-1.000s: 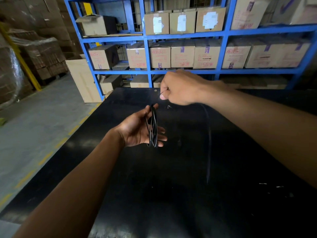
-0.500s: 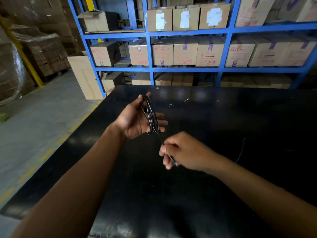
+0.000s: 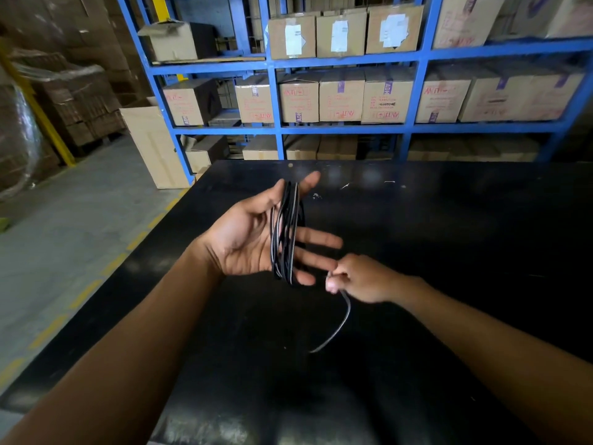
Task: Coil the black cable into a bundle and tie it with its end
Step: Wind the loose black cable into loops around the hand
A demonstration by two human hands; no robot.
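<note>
- Now, your left hand (image 3: 256, 239): open, black cable (image 3: 287, 232) coiled around its fingers, above the desk (image 3: 449, 252).
- Your right hand (image 3: 359, 279): pinching the loose end, now closer to the coil than before; little slack left, tying comes next.

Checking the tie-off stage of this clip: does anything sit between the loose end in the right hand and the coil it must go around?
Nothing visible does. The coil hangs around the open left hand; the right hand pinches the cable beside it, with the loose end trailing over the bare black table.
</note>
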